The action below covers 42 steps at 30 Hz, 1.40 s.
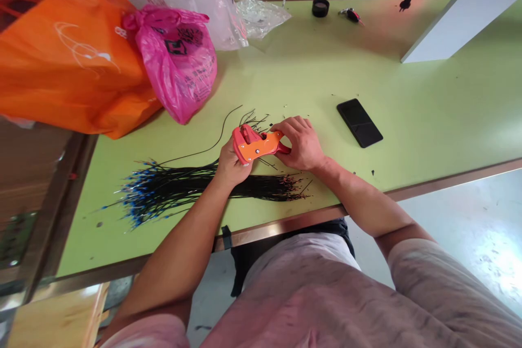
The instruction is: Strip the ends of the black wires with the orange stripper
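Note:
My right hand (pixel 304 144) is closed around the handles of an orange and red wire stripper (pixel 258 148), held above the table. Right at the tool's head is my left hand (pixel 234 166), its fingers curled and mostly hidden behind the tool; what they grip is not visible. Beneath my left hand and wrist lies a long bundle of black wires (pixel 183 180). Blue ends fan out on its left, and reddish, copper-like tips show on its right. Just beyond the stripper is a smaller cluster of thin black wires (pixel 253 118).
A pink plastic bag (pixel 179 60) and a large orange bag (pixel 73 60) stand at the left back. A black phone (pixel 359 123) lies to the right. Farther back are a black round cap (pixel 320 7), keys (pixel 351 15) and a white panel (pixel 457 16).

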Each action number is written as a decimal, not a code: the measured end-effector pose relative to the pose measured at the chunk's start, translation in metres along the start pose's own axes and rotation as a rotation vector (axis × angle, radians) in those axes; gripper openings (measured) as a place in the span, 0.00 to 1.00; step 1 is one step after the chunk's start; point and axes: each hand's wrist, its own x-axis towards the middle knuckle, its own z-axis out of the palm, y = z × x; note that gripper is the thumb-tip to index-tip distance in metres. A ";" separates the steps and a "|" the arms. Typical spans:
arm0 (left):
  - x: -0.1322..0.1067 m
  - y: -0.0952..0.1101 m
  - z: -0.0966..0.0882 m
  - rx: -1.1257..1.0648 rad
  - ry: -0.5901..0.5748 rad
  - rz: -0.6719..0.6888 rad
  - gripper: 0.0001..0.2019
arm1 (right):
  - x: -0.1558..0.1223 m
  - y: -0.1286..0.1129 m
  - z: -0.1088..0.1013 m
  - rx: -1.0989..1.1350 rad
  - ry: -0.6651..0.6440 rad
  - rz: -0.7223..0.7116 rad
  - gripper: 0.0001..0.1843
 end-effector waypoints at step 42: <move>0.000 0.030 -0.002 -0.081 -0.086 -0.156 0.16 | 0.008 -0.002 -0.004 0.849 -0.072 0.194 0.16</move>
